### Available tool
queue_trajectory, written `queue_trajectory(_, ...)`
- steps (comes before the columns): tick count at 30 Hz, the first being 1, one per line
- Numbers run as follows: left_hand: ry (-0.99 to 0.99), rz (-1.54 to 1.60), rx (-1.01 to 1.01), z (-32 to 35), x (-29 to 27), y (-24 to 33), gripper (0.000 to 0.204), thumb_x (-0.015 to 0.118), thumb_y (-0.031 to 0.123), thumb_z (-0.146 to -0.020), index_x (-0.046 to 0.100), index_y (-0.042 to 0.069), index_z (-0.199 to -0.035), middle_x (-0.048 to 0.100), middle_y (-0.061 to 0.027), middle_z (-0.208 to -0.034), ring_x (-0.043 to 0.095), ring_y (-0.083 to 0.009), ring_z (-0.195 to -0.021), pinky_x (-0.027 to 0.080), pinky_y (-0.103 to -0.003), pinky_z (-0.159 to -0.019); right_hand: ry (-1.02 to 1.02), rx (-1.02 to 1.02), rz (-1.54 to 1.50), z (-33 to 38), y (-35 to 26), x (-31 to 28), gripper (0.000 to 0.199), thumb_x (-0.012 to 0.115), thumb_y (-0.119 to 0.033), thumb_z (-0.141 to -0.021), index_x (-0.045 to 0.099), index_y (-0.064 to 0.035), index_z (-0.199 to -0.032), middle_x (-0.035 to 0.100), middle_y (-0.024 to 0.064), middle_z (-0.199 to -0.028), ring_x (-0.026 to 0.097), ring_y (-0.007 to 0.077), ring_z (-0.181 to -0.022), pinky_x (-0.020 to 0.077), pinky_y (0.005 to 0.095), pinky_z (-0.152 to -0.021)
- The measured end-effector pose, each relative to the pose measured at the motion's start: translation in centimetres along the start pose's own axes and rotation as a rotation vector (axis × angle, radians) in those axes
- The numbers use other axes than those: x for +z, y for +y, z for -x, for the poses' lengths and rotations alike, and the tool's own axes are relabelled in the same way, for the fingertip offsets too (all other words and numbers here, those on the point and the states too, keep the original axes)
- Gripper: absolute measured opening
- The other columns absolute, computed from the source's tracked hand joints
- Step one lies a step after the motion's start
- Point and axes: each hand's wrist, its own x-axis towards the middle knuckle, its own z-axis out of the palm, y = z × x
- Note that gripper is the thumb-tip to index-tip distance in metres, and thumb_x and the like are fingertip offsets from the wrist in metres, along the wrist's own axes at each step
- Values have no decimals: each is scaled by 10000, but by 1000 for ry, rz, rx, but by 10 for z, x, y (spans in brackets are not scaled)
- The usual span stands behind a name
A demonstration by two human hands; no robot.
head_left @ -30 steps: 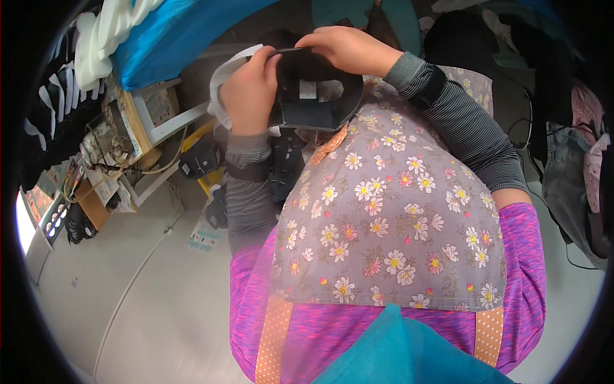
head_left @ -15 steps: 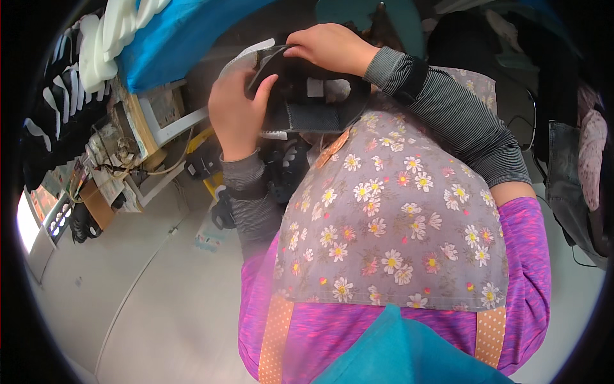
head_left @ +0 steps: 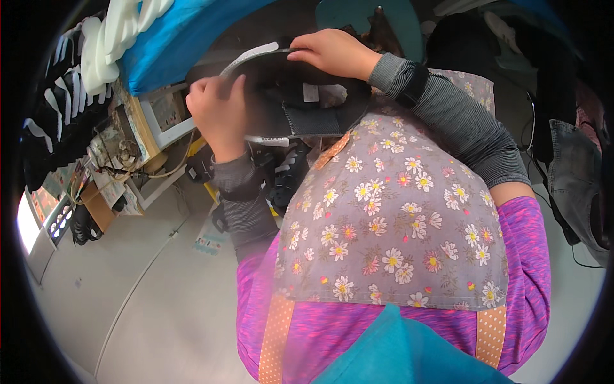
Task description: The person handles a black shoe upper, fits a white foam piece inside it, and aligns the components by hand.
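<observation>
I hold a black shoe upper (head_left: 300, 96) with a grey-white sole edge in front of my chest, in both hands. My left hand (head_left: 220, 115) grips its left end, fingers curled around the edge. My right hand (head_left: 329, 54) rests over its top right rim, fingers pressing down on it. A grey knit collar and a small white tag show on the side facing me. Both forearms wear grey striped sleeves; a flowered grey apron (head_left: 396, 211) covers my front below the shoe.
At left stands a cluttered workbench (head_left: 137, 137) with wires, small boxes and a wooden frame. Blue fabric (head_left: 173, 32) and white foam shapes (head_left: 118, 35) lie above it. Dark clothing (head_left: 575, 166) hangs at the right. Grey floor (head_left: 128, 301) lies lower left.
The shoe has been turned and lifted, its sole edge now up and to the left. My left hand shifted along its left end; my right hand moved to the top rim.
</observation>
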Motion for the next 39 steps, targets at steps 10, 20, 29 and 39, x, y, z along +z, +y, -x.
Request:
queue_trajectory(10,-220,969,-388,10,6,-18,281,723,16,-843,462,72,-931,497,-3,-906,514,-99,-853,426,-231,-800,105,-136,-52,-18,-20,-9,328,652,-364,-900,666,-39,-940,652,144,-794,621,333,-730,491,383,-656)
queue_trajectory(20,-230,1426,-644,0,-45,-6,427,624,-59,-875,412,70,-1222,663,-179,-1066,661,-185,-880,523,-268,-753,193,-216,30,-15,-49,-35,351,658,-451,-870,660,-101,-901,659,80,-766,647,306,-718,504,396,-615)
queue_trajectory(29,37,2250,-542,-2,-29,3,609,517,380,-982,337,17,-1437,488,-187,-1380,531,-276,-1208,420,-404,-1034,144,-120,-79,-21,-98,-95,234,672,-238,-892,600,-19,-929,638,82,-797,622,214,-699,468,374,-614)
queue_trajectory(39,-125,1917,-637,2,15,65,670,448,545,-983,395,47,-1428,439,-117,-1450,445,-280,-1311,334,-432,-1116,315,-168,-556,-3,-112,-90,240,791,-127,-779,667,0,-941,693,92,-881,658,177,-840,507,298,-788)
